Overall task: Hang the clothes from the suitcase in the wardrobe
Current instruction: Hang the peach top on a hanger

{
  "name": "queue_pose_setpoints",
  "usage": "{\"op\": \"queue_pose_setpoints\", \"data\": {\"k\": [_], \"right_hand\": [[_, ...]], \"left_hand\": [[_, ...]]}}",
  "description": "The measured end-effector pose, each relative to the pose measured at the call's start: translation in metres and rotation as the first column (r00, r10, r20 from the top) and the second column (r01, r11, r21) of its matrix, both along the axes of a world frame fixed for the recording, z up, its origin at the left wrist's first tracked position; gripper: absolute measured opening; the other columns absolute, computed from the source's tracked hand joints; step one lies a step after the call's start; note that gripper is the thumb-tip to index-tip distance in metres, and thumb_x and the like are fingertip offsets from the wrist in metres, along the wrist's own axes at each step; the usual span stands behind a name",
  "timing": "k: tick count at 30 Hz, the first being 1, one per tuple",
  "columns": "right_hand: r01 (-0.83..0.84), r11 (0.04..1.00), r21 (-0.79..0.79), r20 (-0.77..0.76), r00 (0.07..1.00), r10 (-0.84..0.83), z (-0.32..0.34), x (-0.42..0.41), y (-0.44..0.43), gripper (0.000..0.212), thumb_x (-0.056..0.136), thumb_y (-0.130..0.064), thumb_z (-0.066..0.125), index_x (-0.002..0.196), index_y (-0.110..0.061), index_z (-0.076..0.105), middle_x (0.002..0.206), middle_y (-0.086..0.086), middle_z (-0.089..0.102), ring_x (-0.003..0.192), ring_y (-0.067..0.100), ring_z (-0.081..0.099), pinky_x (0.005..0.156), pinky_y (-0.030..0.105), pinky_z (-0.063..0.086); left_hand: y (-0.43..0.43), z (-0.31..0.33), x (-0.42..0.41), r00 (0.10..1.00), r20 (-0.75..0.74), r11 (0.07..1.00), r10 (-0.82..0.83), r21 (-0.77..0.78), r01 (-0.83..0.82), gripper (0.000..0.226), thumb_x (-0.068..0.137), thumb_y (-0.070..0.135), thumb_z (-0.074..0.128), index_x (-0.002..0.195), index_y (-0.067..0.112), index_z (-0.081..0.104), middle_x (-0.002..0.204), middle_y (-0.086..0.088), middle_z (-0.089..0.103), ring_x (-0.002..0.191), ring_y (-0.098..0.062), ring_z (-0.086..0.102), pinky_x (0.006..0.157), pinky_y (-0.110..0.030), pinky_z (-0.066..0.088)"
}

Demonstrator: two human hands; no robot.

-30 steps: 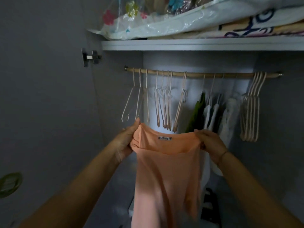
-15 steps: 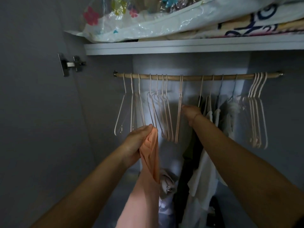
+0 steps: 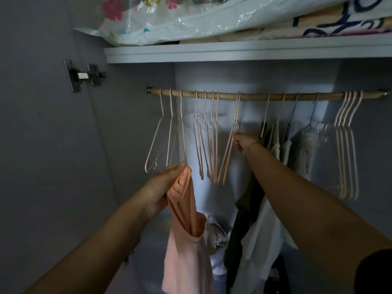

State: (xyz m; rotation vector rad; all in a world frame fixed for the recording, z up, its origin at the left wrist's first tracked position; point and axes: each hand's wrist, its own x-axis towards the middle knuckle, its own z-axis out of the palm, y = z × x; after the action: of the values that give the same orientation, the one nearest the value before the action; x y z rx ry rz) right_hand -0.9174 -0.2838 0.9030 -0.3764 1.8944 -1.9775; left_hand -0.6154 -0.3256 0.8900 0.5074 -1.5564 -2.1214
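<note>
The left hand point(image 3: 163, 187) is curled tight round the bunched edge of the peach top point(image 3: 184, 230). The rest of the top hangs straight down below that hand. The right hand point(image 3: 244, 143) is higher up and further in, with its fingers closed on a pink hanger point(image 3: 228, 158). The hanger hooks on the rod point(image 3: 254, 96) just above that hand and slants long-ways down. So the hanger is up and to the right of the top, and the right hand is nearest it. I see no label on the top. The blue letters on the blanket point(image 3: 339, 18) high above both hands can't be read.

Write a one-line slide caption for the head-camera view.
Left hand holds a peach top; right hand grips an empty hanger on the rail.
</note>
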Motion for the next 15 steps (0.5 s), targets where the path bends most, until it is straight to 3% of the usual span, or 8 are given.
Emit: {"op": "queue_pose_setpoints", "data": {"k": [2, 5, 11, 13, 15], "right_hand": [[0.005, 0.999, -0.042, -0.019, 1.0, -0.006, -0.004, -0.002, 0.001, 0.021, 0.088, -0.016, 0.063, 0.068, -0.015, 0.058, 0.036, -0.009, 0.052, 0.029, 0.0, 0.045, 0.032, 0.013, 0.034], [-0.011, 0.994, -0.105, -0.062, 0.998, 0.004, 0.0, -0.002, 0.009, 0.021, 0.089, -0.015, 0.062, 0.068, -0.017, 0.06, 0.059, -0.001, 0.056, 0.051, 0.008, 0.049, 0.05, 0.018, 0.041], [-0.055, 0.966, -0.251, -0.121, 0.992, 0.025, 0.016, 0.034, 0.046, 0.023, 0.092, -0.003, 0.055, 0.071, -0.013, 0.059, 0.071, 0.005, 0.058, 0.062, 0.011, 0.056, 0.06, 0.02, 0.048], [-0.095, 0.953, -0.288, -0.121, 0.991, 0.063, 0.012, 0.052, 0.059, 0.018, 0.094, -0.003, 0.05, 0.079, -0.007, 0.059, 0.075, 0.007, 0.059, 0.06, 0.009, 0.061, 0.063, 0.02, 0.051], [-0.115, 0.934, -0.339, -0.102, 0.991, 0.085, 0.007, 0.072, 0.073, 0.019, 0.096, -0.002, 0.046, 0.081, -0.006, 0.056, 0.075, 0.008, 0.059, 0.051, 0.002, 0.062, 0.057, 0.015, 0.053]], "left_hand": [[0.001, 0.001, -0.002, 1.0, 0.006, 1.0, 0.013, 0.006, -0.013, 0.023, 0.093, 0.02, 0.053, 0.073, 0.013, 0.061, 0.057, 0.001, 0.064, 0.05, -0.008, 0.061, 0.053, -0.016, 0.051], [0.004, 0.002, -0.006, 1.0, -0.007, 1.0, 0.023, 0.012, -0.022, 0.023, 0.093, 0.021, 0.053, 0.074, 0.012, 0.061, 0.06, -0.001, 0.064, 0.051, -0.009, 0.062, 0.054, -0.017, 0.052], [0.014, 0.0, -0.013, 0.999, -0.008, 0.999, 0.041, 0.023, -0.041, 0.02, 0.093, 0.022, 0.054, 0.079, 0.01, 0.063, 0.062, -0.001, 0.068, 0.055, -0.01, 0.065, 0.056, -0.019, 0.053], [0.02, 0.0, -0.013, 0.999, -0.009, 0.999, 0.046, 0.018, -0.046, 0.021, 0.094, 0.02, 0.053, 0.078, 0.01, 0.062, 0.059, 0.0, 0.067, 0.053, -0.009, 0.063, 0.055, -0.018, 0.053], [0.025, 0.0, -0.012, 0.999, -0.001, 0.999, 0.047, 0.002, -0.047, 0.021, 0.094, 0.02, 0.053, 0.078, 0.01, 0.063, 0.06, -0.001, 0.067, 0.053, -0.01, 0.064, 0.056, -0.018, 0.053]]}}
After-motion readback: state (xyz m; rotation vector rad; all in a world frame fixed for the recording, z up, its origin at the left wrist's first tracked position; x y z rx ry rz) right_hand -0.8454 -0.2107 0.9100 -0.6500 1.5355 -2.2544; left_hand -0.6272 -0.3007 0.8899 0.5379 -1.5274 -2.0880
